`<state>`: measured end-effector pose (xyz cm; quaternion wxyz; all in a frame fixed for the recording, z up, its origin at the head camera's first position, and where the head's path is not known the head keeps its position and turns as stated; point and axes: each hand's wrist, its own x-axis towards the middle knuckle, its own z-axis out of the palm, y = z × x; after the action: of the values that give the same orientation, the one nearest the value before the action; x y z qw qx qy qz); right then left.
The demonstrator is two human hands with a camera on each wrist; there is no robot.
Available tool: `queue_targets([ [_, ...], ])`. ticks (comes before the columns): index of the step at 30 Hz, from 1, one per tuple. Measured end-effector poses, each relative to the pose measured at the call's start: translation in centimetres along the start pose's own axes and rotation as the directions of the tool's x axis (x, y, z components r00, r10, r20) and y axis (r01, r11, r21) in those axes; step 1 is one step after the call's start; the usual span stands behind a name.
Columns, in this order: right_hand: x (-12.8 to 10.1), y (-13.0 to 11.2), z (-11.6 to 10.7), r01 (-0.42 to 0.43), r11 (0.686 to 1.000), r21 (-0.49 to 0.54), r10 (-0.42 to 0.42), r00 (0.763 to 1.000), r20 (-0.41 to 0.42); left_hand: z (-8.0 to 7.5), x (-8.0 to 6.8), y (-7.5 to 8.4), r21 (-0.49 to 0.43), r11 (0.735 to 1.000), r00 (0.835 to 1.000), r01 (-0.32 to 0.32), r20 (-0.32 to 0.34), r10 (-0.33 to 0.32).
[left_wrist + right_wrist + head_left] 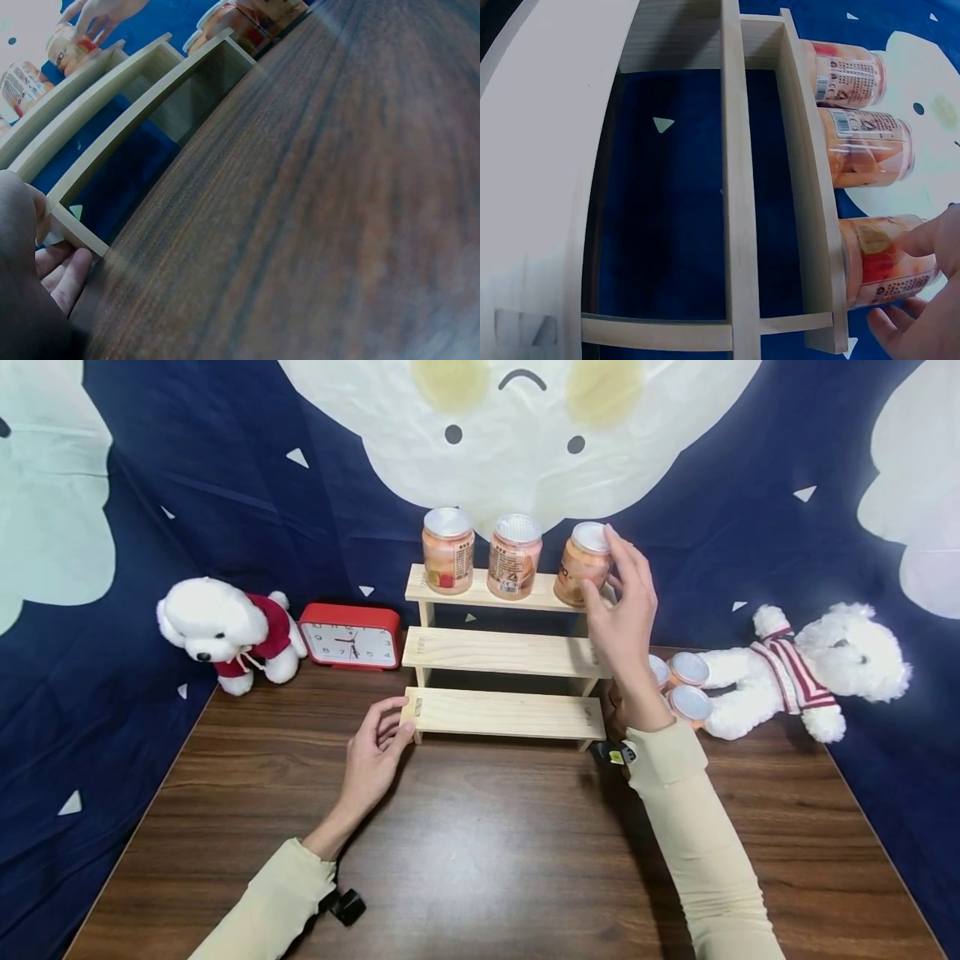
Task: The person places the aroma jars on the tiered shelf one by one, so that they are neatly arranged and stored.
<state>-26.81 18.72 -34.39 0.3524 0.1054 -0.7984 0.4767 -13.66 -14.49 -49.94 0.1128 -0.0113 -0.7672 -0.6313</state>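
Keep your right hand (626, 610) curled round the tilted jar (583, 564) at the right end of the rack's (502, 714) top step; set it upright, clear of its neighbour (513, 556); your left hand (375, 760) pinches the bottom step's corner, steadying it.

The right hand (624, 610) partly hides 3 jars (688, 670) behind it.

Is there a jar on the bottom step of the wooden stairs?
No, the bottom step of the pale wooden three-step rack is bare; all three orange jars stand on the top step.
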Motion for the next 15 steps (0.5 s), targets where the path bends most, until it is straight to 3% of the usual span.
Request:
queue_targets([
  [9, -0.4, -0.2, -1.4, -0.011, 0.998, 0.058, 0.015, 0.997, -0.071, -0.2, 0.4, -2.2, -0.066, 0.992, 0.994, -0.109, -0.016, 0.108],
  [15, -0.9, -1.2, -2.5, -0.026, 0.991, 0.13, 0.039, 0.994, -0.099, -0.1, 0.0, -0.5, -0.02, 0.999, 1.0, -0.03, -0.007, 0.03],
])
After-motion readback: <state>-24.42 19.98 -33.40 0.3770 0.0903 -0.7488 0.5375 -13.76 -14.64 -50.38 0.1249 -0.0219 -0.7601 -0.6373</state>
